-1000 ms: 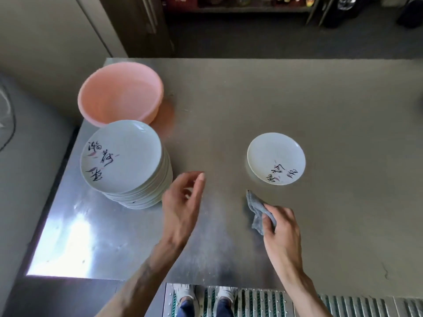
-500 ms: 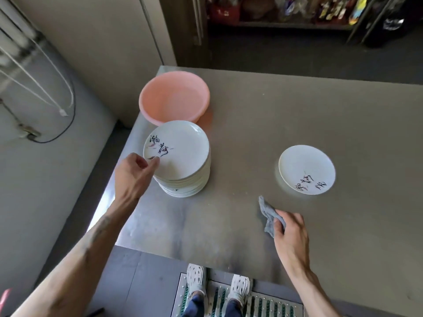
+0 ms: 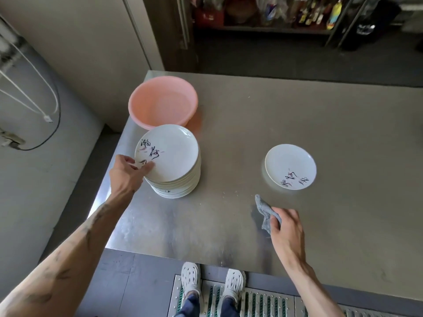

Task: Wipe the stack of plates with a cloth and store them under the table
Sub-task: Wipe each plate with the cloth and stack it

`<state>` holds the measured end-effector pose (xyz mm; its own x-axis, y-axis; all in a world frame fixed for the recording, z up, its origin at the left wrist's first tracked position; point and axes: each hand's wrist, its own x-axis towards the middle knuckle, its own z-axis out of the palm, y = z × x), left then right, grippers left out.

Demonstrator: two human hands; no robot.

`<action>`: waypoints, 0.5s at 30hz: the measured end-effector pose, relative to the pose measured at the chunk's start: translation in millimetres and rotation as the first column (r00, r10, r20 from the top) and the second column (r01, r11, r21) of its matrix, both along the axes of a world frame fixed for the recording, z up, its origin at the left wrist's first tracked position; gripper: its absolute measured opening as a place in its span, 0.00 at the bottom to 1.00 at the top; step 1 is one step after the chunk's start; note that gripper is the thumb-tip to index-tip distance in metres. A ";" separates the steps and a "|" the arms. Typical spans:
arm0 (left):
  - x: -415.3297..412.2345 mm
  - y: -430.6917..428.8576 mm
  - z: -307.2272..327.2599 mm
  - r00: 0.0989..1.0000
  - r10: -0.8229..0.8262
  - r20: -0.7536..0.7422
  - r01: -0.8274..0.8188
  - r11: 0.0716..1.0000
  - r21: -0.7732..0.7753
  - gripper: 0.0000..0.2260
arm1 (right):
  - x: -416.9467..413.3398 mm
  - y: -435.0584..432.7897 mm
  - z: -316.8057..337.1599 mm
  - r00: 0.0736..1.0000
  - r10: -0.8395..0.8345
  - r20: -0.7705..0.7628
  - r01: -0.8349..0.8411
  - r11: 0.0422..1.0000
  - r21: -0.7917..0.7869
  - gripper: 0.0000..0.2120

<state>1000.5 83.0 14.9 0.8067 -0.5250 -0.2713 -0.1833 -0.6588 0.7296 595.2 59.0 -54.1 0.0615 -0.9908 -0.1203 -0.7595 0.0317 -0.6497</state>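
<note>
The left hand [image 3: 124, 173] pinches the top plate [image 3: 170, 152] of one stack [image 3: 180, 189] by one pink basin [image 3: 162, 102], and the right hand [image 3: 287, 227] grips one grey cloth [image 3: 263, 208] near one lone plate [image 3: 290, 168].

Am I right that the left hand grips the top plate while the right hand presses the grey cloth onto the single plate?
No: the head view shows the right hand holding the grey cloth over the table, apart from the single plate. The left hand grips the top plate.
</note>
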 end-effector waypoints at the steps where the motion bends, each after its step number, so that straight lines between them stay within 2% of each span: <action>1: -0.5 -0.2 0.6 1.000 0.000 0.004 0.000 1.000 0.003 0.25 | -1.2 0.0 2.0 1.000 -0.001 -0.001 0.001 1.000 -0.002 0.12; 6: -5.5 1.0 3.4 1.000 0.003 -0.005 -0.003 1.000 -0.017 0.22 | -1.8 0.7 11.2 1.000 0.008 0.000 -0.008 1.000 -0.014 0.13; 15: -13.7 12.5 15.5 0.999 -0.045 -0.017 0.040 0.974 -0.222 0.20 | 3.9 3.4 21.3 1.000 0.024 0.019 -0.023 1.000 -0.017 0.14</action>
<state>986.8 95.5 30.3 0.7777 -0.6074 -0.1618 -0.1898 -0.4723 0.8607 599.1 62.4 -32.8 0.0871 -0.9909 -0.1025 -0.7472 0.0031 -0.6646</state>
